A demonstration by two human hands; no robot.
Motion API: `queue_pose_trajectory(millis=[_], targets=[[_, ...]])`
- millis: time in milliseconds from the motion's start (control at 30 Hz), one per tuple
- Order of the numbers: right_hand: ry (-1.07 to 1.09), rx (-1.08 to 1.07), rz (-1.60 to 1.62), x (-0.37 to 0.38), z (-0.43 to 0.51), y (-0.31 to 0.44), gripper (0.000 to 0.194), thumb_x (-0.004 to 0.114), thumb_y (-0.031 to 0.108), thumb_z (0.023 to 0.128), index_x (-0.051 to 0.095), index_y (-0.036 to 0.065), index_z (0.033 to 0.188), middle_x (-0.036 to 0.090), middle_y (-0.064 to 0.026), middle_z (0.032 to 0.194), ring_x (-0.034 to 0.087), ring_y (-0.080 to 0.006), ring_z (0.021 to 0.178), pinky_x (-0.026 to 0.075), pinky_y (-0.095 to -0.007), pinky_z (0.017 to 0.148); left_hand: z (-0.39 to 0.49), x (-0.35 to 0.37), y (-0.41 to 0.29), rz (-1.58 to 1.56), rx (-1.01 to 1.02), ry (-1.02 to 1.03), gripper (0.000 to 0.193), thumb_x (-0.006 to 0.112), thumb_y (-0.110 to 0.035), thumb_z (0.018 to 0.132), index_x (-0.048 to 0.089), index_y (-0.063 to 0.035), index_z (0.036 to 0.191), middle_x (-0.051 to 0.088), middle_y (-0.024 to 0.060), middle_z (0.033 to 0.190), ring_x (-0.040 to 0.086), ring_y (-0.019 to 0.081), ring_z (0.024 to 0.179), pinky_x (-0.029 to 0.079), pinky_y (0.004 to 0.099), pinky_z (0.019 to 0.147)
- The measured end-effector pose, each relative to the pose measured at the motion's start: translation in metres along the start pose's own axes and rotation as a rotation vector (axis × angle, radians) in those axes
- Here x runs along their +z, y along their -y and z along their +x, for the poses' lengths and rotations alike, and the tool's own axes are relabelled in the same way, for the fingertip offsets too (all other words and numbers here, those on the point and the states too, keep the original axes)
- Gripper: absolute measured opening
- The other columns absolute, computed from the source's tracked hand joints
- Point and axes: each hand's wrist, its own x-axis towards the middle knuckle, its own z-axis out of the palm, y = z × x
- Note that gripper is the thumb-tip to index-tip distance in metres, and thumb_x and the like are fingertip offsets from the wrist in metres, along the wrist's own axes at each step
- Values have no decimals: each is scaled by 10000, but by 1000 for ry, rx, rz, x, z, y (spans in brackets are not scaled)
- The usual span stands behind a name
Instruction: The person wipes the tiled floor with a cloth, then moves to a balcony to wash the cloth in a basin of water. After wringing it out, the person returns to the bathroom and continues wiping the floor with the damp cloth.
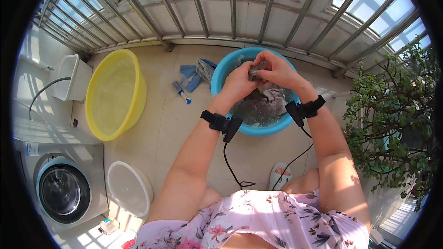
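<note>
Both hands meet over a blue plastic basin [217, 79] of cloudy, sudsy water. My left hand [240, 79] pinches a bunched part of a wet grey garment [254, 73]. From the other side, my right hand [277, 71] grips the same bunch, fingers curled close to the left ones. More of the soaked cloth [256, 107], grey with a pale patterned part, lies in the water below. The fingers hide some of the bunched fabric. A black strap with a cabled device sits on each wrist.
Left of the basin lie a blue-and-grey cloth [193, 72] and a blue-handled brush [181, 92]. Farther left stand a yellow basin [116, 93], a white tub [129, 188] and a front-loading washing machine [64, 186]. A leafy plant [391, 121] is at right; metal railings [232, 7] run behind.
</note>
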Motion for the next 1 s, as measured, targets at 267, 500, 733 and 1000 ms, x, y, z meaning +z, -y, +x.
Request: queue_pose_trajectory(millis=[267, 500, 733, 1000], targets=[[146, 116, -153, 10, -7, -47, 460, 616, 52, 775, 554, 42, 1231, 626, -91, 1168, 573, -229, 1125, 438, -341, 1003, -8, -18, -9, -352, 46, -15, 190, 648, -159, 931, 704, -21, 1050, 680, 24, 1036, 608, 95, 946, 472, 260, 810], [79, 20, -215, 0, -1, -71, 308, 764, 178, 802, 578, 26, 995, 623, -73, 928, 557, -165, 884, 454, -338, 794, -7, -41, -13, -686, 53, -181, 181, 601, -122, 967, 659, -17, 1103, 660, -27, 957, 572, 48, 838, 468, 226, 780], [85, -66, 121, -16, -15, -32, 218, 712, 96, 832, 583, 24, 993, 563, 14, 880, 519, -105, 850, 452, -268, 793, -4, -58, 7, -935, -41, -230, 208, 499, -57, 967, 565, -18, 1160, 626, 53, 1114, 598, 139, 1009, 480, 288, 881], [148, 36, 170, 16, -9, -11, 229, 636, 87, 899, 598, 13, 1112, 644, -47, 1038, 586, -133, 994, 475, -301, 902, -8, -52, -17, -955, -23, 109, 248, 605, 12, 830, 544, -59, 1061, 589, 14, 939, 588, 137, 866, 487, 271, 797]])
